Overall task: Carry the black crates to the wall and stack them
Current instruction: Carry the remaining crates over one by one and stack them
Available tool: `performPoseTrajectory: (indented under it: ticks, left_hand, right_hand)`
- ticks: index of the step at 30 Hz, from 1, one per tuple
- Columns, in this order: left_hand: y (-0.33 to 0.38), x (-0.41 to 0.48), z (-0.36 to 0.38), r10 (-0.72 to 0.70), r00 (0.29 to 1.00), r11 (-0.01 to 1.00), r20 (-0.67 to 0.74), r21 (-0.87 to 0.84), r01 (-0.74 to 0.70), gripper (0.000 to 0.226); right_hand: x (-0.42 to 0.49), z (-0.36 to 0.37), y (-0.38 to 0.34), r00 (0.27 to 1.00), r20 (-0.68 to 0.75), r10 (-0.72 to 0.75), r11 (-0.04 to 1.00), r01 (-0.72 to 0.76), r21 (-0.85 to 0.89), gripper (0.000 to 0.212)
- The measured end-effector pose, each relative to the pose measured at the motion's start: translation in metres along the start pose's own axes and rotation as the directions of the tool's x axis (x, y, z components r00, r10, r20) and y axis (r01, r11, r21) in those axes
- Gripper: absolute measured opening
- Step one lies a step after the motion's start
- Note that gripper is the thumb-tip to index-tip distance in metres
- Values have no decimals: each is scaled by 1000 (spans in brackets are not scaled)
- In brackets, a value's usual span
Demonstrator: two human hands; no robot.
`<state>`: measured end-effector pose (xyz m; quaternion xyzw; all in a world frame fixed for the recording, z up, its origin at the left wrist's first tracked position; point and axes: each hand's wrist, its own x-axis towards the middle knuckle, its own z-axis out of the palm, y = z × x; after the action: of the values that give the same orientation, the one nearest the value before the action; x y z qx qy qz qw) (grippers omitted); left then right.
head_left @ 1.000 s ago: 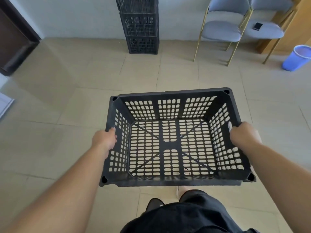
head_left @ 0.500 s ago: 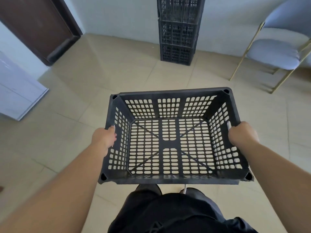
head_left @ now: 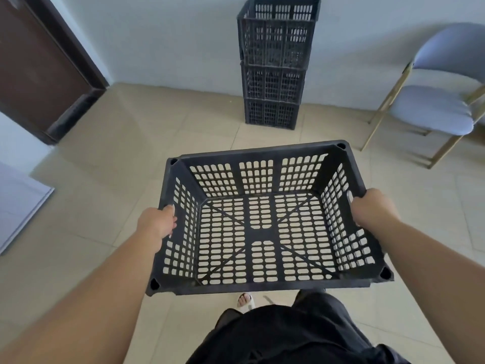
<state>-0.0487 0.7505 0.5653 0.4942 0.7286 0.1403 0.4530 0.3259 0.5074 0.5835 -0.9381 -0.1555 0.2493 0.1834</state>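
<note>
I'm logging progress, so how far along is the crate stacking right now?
Done: three black crates stand stacked against the wall. In hand: a fourth, empty crate, held off the floor by its side walls with the left hand and right hand, short of the stack. Left: walk it over and set it on top. Other crates aren't in view.

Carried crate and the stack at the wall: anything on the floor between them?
Head view shows only bare floor tiles between the carried crate and the stack.
</note>
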Motion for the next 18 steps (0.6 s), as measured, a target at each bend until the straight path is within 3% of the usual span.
performPoseTrajectory:
  ticks: [10,18]
  left_hand:
    - [156,132,35,113,990,991,84,68,-119,44]
    - [287,217,74,118,992,988,38,91,-121,46]
  right_hand:
    - [112,-9,-105,994,-74,77,995,-73,61,30]
    - [245,-36,-206,998,-51,24,992,-17,127,28]
